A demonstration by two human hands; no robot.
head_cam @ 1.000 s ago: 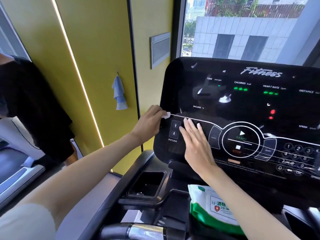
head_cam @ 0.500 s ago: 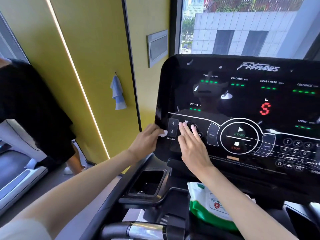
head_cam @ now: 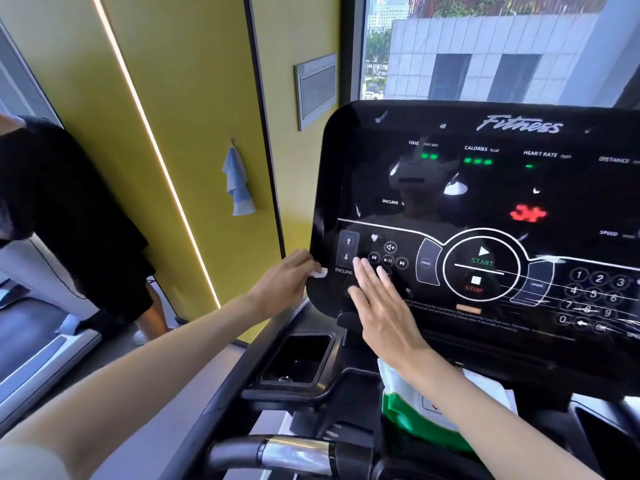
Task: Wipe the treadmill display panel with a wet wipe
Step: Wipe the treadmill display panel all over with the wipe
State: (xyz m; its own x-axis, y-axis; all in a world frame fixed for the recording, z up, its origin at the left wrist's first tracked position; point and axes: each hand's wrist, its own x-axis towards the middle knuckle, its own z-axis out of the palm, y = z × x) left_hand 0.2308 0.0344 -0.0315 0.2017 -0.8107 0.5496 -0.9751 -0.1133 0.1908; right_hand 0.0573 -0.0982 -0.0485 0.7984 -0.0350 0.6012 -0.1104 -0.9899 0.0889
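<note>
While pinched at the lower-left rim of the display panel [head_cam: 485, 188], wet wipe [head_cam: 319, 273]: small white wad, only a tip showing.
Left hand [head_cam: 284, 282]: fingers curled round the wipe, just beside the INCLINE arrows.
Right hand [head_cam: 384, 306]: fingers [head_cam: 362, 271] straight and together, laid flat on the panel, tips at the media buttons; grasping nothing.
Panel readouts: green lit; red digits blurred.
Wipe pack [head_cam: 415, 407]: green-and-white, below panel, partly under right forearm.
Blue cloth [head_cam: 237, 183]: hanging on yellow wall, well apart.
</note>
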